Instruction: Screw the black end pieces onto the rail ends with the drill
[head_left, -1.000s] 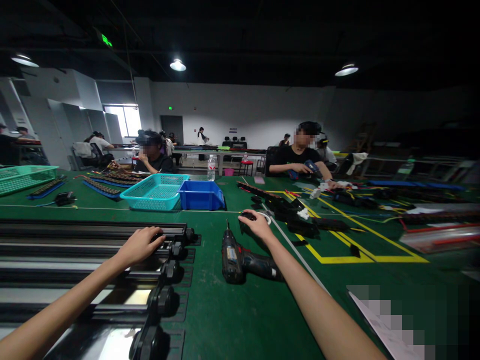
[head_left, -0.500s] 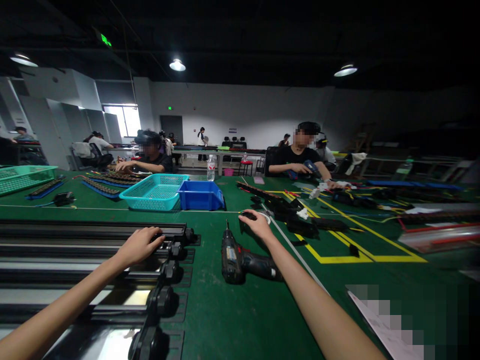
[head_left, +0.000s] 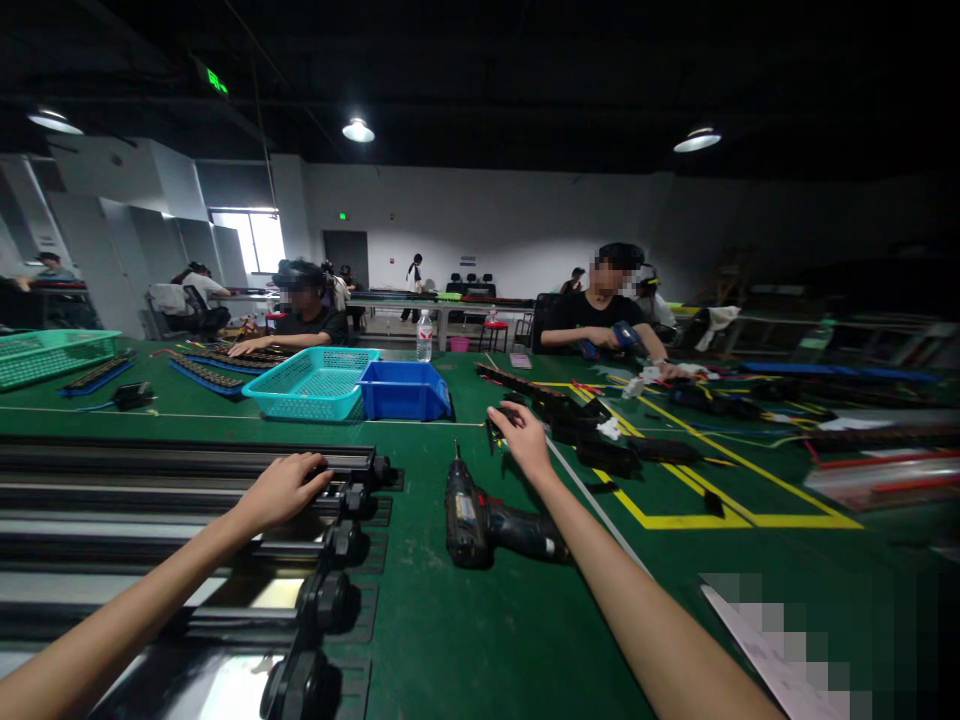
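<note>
One black part (head_left: 492,433) is at the fingers (head_left: 498,416) of the right hand (head_left: 525,440); whether pinched, I cannot tell.

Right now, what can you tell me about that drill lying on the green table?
The drill lies on its side, with a dark, scuffed-looking body, probably plastic, a pale bluish label and small red accents. A thin bit sticks out of its nose, pointing away from the wearer. The dark handle runs off to the right, with a small white mark near its end. It rests on the green table, and neither hand grips it. The right forearm hides the handle's far end; whether they touch is unclear.
</note>
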